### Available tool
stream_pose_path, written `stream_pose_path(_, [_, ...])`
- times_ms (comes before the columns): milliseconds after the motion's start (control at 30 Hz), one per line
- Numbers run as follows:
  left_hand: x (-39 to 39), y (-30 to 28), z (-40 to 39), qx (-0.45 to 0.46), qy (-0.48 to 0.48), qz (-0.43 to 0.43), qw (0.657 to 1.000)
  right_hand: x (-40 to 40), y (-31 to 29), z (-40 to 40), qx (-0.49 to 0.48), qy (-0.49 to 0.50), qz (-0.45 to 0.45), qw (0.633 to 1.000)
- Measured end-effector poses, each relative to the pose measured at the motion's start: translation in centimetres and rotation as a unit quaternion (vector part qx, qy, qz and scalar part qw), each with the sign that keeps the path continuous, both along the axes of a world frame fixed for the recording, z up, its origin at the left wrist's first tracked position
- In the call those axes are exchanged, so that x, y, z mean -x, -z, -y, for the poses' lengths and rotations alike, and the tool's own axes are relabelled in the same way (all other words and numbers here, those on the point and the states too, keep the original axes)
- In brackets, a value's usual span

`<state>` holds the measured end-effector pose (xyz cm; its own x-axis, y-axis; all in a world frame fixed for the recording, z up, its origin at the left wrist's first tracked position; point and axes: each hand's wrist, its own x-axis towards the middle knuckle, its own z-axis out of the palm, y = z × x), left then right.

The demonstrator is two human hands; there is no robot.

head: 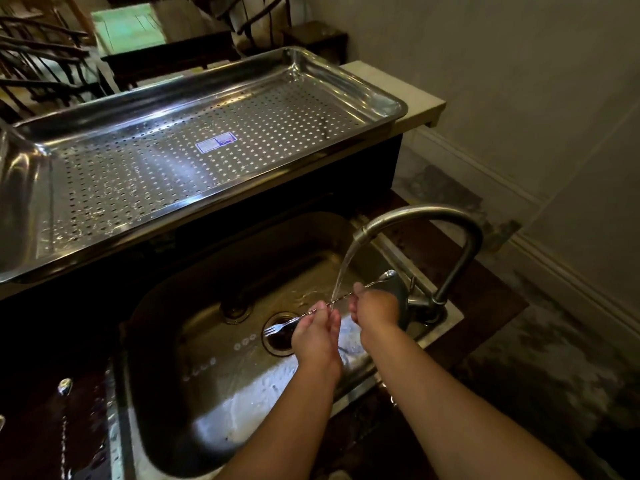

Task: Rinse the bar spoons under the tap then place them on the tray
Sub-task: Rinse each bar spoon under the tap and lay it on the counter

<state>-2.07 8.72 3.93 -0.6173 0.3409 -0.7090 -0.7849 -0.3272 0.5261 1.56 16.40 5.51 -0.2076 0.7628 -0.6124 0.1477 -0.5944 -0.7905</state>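
Note:
A twisted-stem bar spoon (341,298) with a fork end at its left and a bowl at its right lies across the running water from the tap (419,216). My left hand (317,332) grips its stem near the fork end. My right hand (375,308) holds it near the bowl end. Both hands are over the steel sink (207,393), above the drain. The perforated steel tray (194,157) sits on the counter behind the sink with nothing on it but a label.
Another bar spoon (64,410) lies on the wet dark counter left of the sink. A white wall and skirting run along the right. Dark chairs and tables stand beyond the tray.

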Motion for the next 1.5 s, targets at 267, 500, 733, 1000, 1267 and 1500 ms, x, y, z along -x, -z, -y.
stream_pose_path(267, [-1.0,-0.5,-2.2,-0.004,0.012,0.008,1.0,-2.1,-1.0,-3.2,0.007,0.095,-0.005,0.995])
stream_pose_path(500, [-2.2,-1.3,-4.4,-0.032,0.055,0.015,0.998,-3.3,-1.2,-4.2,-0.08,0.132,-0.007,0.988])
stream_pose_path(733, [-2.1,-1.7,-5.2,-0.043,0.048,0.019,0.998,-3.7,-1.0,-5.3,-0.098,0.133,0.011,0.986])
stream_pose_path(1000, [-1.5,-1.8,-4.7,-0.049,0.009,0.05,0.998,-3.4,-0.3,-5.3,-0.116,0.132,0.032,0.984])
stream_pose_path(1267, [-1.1,-1.2,-4.2,-0.023,0.015,0.035,0.999,-2.5,-0.6,-4.4,-0.087,0.187,0.046,0.978])
stream_pose_path(1500, [0.4,-0.4,-1.7,0.023,-0.022,0.009,0.999,-0.8,1.1,-0.7,-0.037,0.12,0.019,0.992])
